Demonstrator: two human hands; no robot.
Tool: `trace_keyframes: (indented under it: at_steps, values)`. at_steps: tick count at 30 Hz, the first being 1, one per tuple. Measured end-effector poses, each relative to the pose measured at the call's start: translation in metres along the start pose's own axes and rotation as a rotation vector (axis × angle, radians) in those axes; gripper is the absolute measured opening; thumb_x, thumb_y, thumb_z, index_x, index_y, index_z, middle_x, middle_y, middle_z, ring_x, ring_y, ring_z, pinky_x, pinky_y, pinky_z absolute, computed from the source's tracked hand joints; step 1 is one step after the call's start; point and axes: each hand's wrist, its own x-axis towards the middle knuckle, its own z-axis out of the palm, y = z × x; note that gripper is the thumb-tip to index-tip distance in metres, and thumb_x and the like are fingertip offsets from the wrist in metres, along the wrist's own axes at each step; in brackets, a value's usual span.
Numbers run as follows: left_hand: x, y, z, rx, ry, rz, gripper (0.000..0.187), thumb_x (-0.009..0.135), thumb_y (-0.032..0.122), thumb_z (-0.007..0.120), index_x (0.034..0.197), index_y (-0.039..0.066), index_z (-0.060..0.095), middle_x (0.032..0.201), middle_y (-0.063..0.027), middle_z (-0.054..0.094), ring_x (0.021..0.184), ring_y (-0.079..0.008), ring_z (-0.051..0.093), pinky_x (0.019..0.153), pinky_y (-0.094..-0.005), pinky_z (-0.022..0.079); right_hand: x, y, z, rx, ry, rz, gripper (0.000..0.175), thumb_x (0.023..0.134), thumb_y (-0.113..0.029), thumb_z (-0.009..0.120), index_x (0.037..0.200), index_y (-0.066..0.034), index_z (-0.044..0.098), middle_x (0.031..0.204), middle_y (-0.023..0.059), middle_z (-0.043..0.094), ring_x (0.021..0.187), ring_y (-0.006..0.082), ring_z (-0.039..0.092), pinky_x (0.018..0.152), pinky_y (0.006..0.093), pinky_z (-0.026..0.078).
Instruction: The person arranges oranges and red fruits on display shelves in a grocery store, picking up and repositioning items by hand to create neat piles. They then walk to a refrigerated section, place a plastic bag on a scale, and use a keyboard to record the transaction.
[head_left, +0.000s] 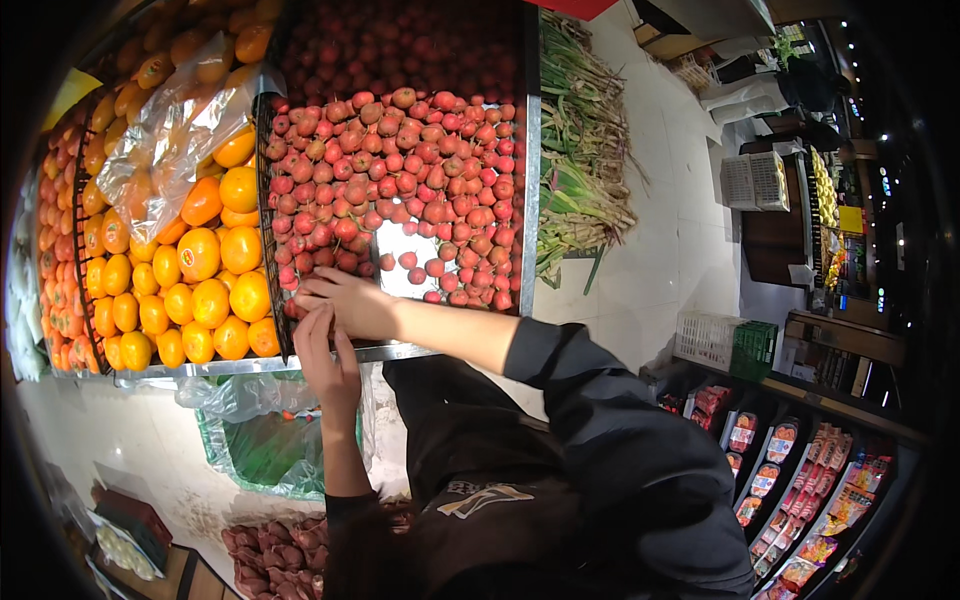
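Note:
Red hawthorn fruits (360, 165) fill a display bin in front of me, with a bare pale patch of the bin's bottom (397, 244) showing near the front. My right hand (349, 304) reaches in from the right and rests on the fruits at the bin's front left corner. Just below it, my left hand (328, 356) comes over the metal front rim (397, 351), its fingertips close to the right hand and a few hawthorns. The fingers hide what, if anything, either hand grips. A black mesh divider (271, 225) stands immediately left of both hands.
Orange persimmons (199, 255) lie left of the divider, partly under a clear plastic bag (169, 142). Green stalk vegetables (581, 150) lie beyond the right rim. A plastic-lined green crate (262, 450) sits on the floor below. Packaged food fills a shelf (787, 480) at lower right.

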Motion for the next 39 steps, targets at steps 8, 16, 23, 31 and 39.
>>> trace_keyframes:
  at_steps: [8,16,23,31,39]
  values:
    - [0.008,-0.025,0.015,0.307,-0.190,0.007,0.044,0.092,0.018,0.062,0.134,0.007,0.061,0.148,-0.0212,0.047,0.130,-0.0393,0.049,0.111,-0.0530,0.037,-0.107,-0.004,-0.089,-0.017,-0.168,0.175,0.025,0.075,-0.020,0.072,0.098,-0.0124,0.065,0.137,0.0090,0.054,0.132,0.0303,0.049,0.115,0.0542,0.036]
    - [0.002,-0.031,0.027,0.376,-0.192,-0.032,0.041,0.084,0.019,0.068,0.124,0.011,0.066,0.142,-0.0125,0.054,0.120,-0.0330,0.057,0.099,-0.0468,0.043,-0.033,0.158,-0.133,-0.269,0.371,0.680,0.050,0.081,-0.040,0.073,0.125,-0.0194,0.063,0.148,0.0224,0.042,0.139,0.0455,0.035,0.110,0.0646,0.030]
    - [0.002,-0.033,0.028,0.400,-0.244,-0.083,0.033,0.084,0.019,0.068,0.116,0.009,0.066,0.139,-0.0107,0.055,0.114,-0.0294,0.061,0.095,-0.0456,0.046,-0.055,0.092,-0.089,-0.243,0.236,0.566,0.061,0.069,-0.040,0.080,0.125,-0.0225,0.061,0.147,0.0197,0.044,0.134,0.0427,0.043,0.101,0.0591,0.039]
    - [-0.001,-0.033,0.026,0.343,-0.234,-0.068,0.039,0.086,0.016,0.067,0.122,0.004,0.059,0.140,-0.0167,0.054,0.121,-0.0384,0.055,0.099,-0.0485,0.043,-0.082,0.021,-0.059,-0.139,0.111,0.566,0.069,0.068,-0.028,0.082,0.132,-0.0249,0.055,0.134,0.0131,0.050,0.120,0.0373,0.049,0.089,0.0494,0.051]
    - [0.006,-0.026,0.027,0.336,-0.224,-0.150,0.057,0.089,0.021,0.063,0.142,0.006,0.049,0.140,-0.0188,0.051,0.124,-0.0390,0.053,0.098,-0.0484,0.042,-0.079,0.030,-0.070,0.189,0.304,0.519,0.017,0.087,-0.010,0.067,0.103,-0.0085,0.061,0.118,0.0111,0.051,0.107,0.0277,0.056,0.073,0.0366,0.056]
